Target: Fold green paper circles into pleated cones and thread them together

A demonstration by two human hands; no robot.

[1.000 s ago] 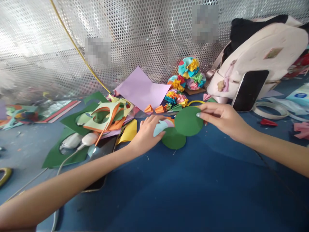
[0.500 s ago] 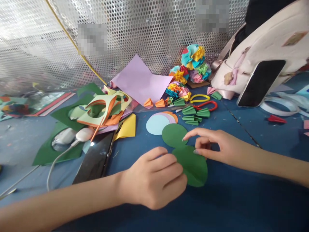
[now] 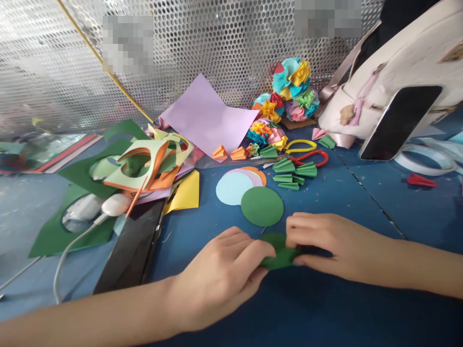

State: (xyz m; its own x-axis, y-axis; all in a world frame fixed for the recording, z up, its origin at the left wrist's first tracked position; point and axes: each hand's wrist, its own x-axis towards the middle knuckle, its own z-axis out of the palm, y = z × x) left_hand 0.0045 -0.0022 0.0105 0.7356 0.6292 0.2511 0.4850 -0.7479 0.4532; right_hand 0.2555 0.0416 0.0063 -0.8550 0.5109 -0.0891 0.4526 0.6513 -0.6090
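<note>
Between my hands, low over the blue table, is a green paper circle, bent or partly folded; fingers cover both its sides. My left hand pinches its left edge between thumb and fingers. My right hand grips the right edge, thumb underneath and fingertips on top. Just beyond lies another green paper circle, flat on the table. It overlaps a fanned pile of circles, with a light blue one on top and lilac and orange edges showing behind.
Folded green paper pieces lie near the red-handled scissors and yellow-handled scissors. Ruffled paper balls stand behind. At left are paper offcuts, a dark phone and a cable. Another phone leans on a pink bag.
My right hand has moved down and closed on the near green circle's right edge. That circle has come nearer and is now bent, apart from the flat green circle behind it.
</note>
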